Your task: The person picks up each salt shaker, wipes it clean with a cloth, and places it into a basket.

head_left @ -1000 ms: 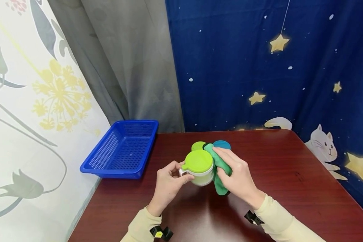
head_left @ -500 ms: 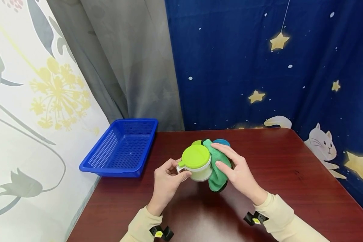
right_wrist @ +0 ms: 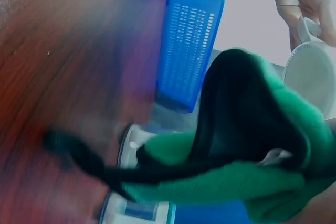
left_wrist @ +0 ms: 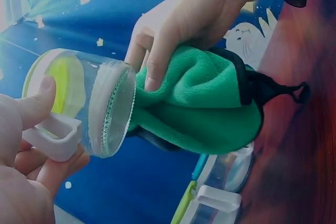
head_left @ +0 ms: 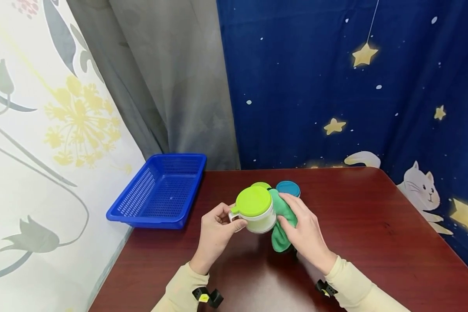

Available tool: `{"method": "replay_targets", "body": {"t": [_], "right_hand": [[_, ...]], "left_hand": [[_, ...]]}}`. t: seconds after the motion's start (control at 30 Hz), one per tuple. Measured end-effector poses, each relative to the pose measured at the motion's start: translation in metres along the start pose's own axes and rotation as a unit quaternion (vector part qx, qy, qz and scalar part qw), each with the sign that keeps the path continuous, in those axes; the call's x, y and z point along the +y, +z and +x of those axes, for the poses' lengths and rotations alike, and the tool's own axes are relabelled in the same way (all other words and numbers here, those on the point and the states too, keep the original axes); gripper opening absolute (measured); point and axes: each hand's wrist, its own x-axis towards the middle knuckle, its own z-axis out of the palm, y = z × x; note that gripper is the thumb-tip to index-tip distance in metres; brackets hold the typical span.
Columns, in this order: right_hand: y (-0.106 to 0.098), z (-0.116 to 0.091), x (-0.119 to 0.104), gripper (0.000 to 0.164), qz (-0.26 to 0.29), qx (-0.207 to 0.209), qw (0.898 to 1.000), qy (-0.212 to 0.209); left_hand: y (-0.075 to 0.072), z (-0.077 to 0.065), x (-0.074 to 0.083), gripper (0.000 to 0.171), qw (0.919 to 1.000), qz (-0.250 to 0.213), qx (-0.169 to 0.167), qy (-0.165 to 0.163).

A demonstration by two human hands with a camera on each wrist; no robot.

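In the head view, a clear jar (head_left: 262, 224) with a lime-green lid (head_left: 253, 201) is held above the table. My left hand (head_left: 215, 228) grips it by its white handle (left_wrist: 58, 136), the thumb lying on the jar's side. My right hand (head_left: 306, 229) holds a green cloth (head_left: 282, 241) with black edging against the jar's right side. In the left wrist view the jar lies sideways in the picture, and the folded cloth (left_wrist: 210, 85) reaches its ridged base. The cloth's black hanging loop (right_wrist: 79, 156) dangles free in the right wrist view.
Behind the held jar stand two similar containers, one with a lime lid (head_left: 260, 185), partly hidden, one with a blue lid (head_left: 288, 188). A blue perforated basket (head_left: 148, 222) sits at the table's left back. Curtains hang behind the dark red table (head_left: 374, 242).
The jar has risen slightly and shifted left of where it was a second ago. My right hand has moved the cloth along its side; the cloth spread wider half a second ago and is more bunched now.
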Motion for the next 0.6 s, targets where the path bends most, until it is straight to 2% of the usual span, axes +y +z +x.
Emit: {"method": "replay_targets", "body": {"t": [0.23, 0.4, 0.6], "right_hand": [[-0.009, 0.006, -0.001, 0.068, -0.031, 0.032, 0.998, -0.033], [-0.015, 0.017, -0.001, 0.063, -0.057, 0.067, 0.992, -0.085], [-0.017, 0.028, 0.001, 0.064, -0.096, 0.062, 0.982, -0.153]], "left_hand": [[-0.002, -0.001, -0.005, 0.027, 0.9995, 0.026, -0.015, 0.001], [0.001, -0.002, -0.007, 0.028, 0.9974, 0.069, -0.022, -0.011], [0.007, -0.004, 0.006, 0.032, 0.9969, 0.073, -0.027, -0.009]]}}
